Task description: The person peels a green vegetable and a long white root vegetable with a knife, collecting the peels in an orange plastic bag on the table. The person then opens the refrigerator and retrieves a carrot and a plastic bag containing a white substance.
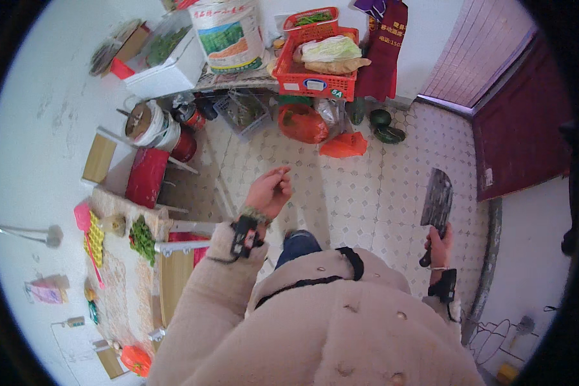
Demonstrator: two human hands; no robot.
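Observation:
My right hand point(440, 243) grips the black handle of a cleaver point(436, 196) at the right, its broad dark blade pointing away from me over the tiled floor. My left hand point(270, 193) hangs in mid-air near the centre, fingers loosely curled, with nothing visible in them. To its left stands a table point(119, 270) bearing a bunch of greens point(141, 239), a yellow tray point(92, 235) and a pink plastic item point(82, 215).
A shelf holds a large sack point(228, 38) and red baskets of vegetables point(315, 83). Below are buckets point(154, 128), a crate point(238, 119), orange bags point(302, 122) and green gourds point(387, 134). A red chair point(145, 177) stands at the left, a maroon door point(514, 128) at the right.

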